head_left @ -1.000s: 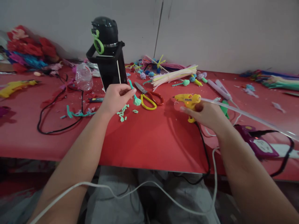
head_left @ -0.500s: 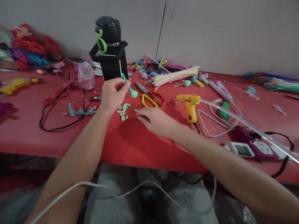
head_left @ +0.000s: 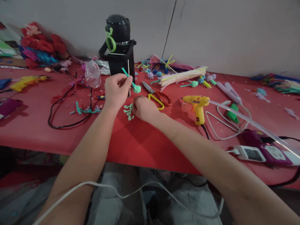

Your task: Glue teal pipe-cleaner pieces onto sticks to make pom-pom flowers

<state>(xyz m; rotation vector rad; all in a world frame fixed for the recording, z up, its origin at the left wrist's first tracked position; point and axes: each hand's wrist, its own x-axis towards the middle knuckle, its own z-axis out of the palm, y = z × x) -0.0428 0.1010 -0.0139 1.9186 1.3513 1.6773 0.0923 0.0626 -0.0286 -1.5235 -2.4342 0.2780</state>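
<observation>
- One mint-green fuzzy stem with a puffy, bunched head (head_left: 136, 89) is slanting in the air just left of the metal scissors with one red and one yellow handle (head_left: 152, 91), its head nearest them.
- The left hand (head_left: 117, 92) is pinching this single stem between thumb and fingers.
- The right hand (head_left: 145, 109) is curling downward in front and left of the scissors; I cannot tell whether its hidden fingertips are gripping anything.
- Small mint-green fuzzy snippets (head_left: 128, 109), too jumbled to count, are lying left of the scissors.
- Two yellow plastic glue guns (head_left: 198, 109) are resting on the red-covered desk (head_left: 145, 147), one right of the scissors, one far left.
</observation>
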